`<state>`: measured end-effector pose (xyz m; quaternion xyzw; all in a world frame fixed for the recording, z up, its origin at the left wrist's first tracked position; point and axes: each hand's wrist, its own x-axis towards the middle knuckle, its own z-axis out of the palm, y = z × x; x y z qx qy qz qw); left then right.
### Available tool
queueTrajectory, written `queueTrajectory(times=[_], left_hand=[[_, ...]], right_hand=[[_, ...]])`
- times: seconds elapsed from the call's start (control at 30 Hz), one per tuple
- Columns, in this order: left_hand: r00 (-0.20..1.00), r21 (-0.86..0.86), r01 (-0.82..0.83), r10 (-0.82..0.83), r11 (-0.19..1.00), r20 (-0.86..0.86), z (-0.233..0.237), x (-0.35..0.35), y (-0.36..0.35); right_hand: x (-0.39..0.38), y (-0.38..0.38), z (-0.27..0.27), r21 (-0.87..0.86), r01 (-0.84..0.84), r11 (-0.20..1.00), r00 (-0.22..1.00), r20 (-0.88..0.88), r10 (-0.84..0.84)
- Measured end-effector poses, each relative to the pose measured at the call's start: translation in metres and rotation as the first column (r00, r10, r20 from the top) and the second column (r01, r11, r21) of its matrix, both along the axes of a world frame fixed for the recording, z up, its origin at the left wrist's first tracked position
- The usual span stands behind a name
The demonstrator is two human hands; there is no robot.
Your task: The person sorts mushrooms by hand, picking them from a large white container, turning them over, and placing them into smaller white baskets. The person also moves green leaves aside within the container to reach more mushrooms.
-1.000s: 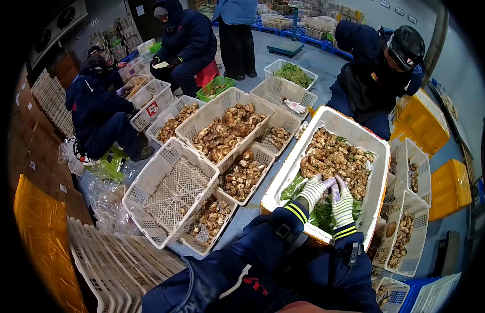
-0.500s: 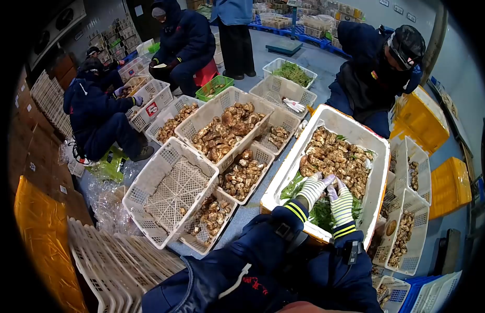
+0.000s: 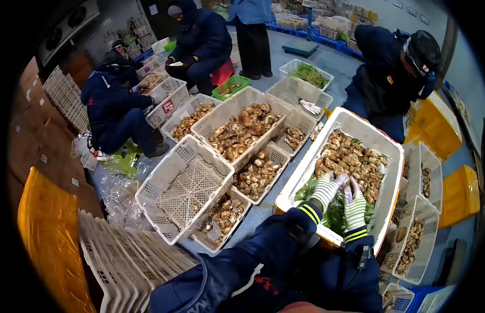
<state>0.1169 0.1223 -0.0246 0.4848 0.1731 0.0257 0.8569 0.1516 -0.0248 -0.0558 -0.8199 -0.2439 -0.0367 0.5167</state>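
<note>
My left hand [image 3: 327,190] and my right hand [image 3: 355,204], in white gloves with green stripes, meet at the near edge of a layer of brown-and-white mushrooms [image 3: 353,163]. Their fingers are bent close together around a mushroom, which the gloves largely hide. The mushrooms fill the far part of a white foam box [image 3: 387,148]. Green fern leaves [image 3: 333,216] show beneath and beside my hands at the near end of the box.
Left of the box stand a mostly bare white crate [image 3: 187,190] and a crate of mushrooms [image 3: 241,128]. Stacked crates [image 3: 117,255] lean at lower left. A co-worker [image 3: 391,78] sits opposite on the right; others sit at the far left. More mushroom crates [image 3: 413,245] stand right.
The whole view has shifted, so the scene appears further right. My hands stay at the same spot on the near edge of the mushrooms, with only slight finger movement.
</note>
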Motion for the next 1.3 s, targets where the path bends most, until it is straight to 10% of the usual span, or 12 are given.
queueTrajectory(times=[0.17,0.3,0.67,0.83,0.97,1.13,1.3], left_hand=[[0.988,-0.127,-0.026,0.044,0.992,0.147,-0.006,-0.007,-0.004],[0.987,-0.449,-0.046,0.111,0.892,0.120,-0.007,-0.006,-0.008],[0.968,-0.195,0.077,-0.026,0.978,0.251,-0.018,0.004,-0.007],[0.939,-0.179,0.110,-0.043,0.978,0.341,-0.002,-0.002,-0.009],[0.900,0.318,0.065,-0.193,0.946,0.390,-0.012,0.003,-0.007],[0.934,0.355,-0.057,-0.076,0.933,0.349,-0.035,0.015,-0.006],[0.962,-0.050,0.127,-0.110,0.991,0.251,-0.016,0.000,-0.007]], right_hand=[[-0.006,-0.003,0.004,-0.124,0.070,0.990,0.997,-0.019,-0.073],[0.001,-0.001,-0.004,0.262,-0.054,0.964,0.972,-0.206,0.111],[-0.008,-0.002,0.016,-0.005,0.112,0.994,0.993,-0.032,-0.113],[-0.001,-0.005,0.000,0.245,0.057,0.968,0.977,-0.214,-0.003],[-0.002,-0.006,-0.002,0.238,0.109,0.965,0.968,-0.245,-0.049],[-0.006,-0.005,0.020,0.286,0.045,0.957,0.977,-0.213,0.018],[-0.002,-0.004,0.013,0.417,0.034,0.908,0.972,-0.224,0.067]])
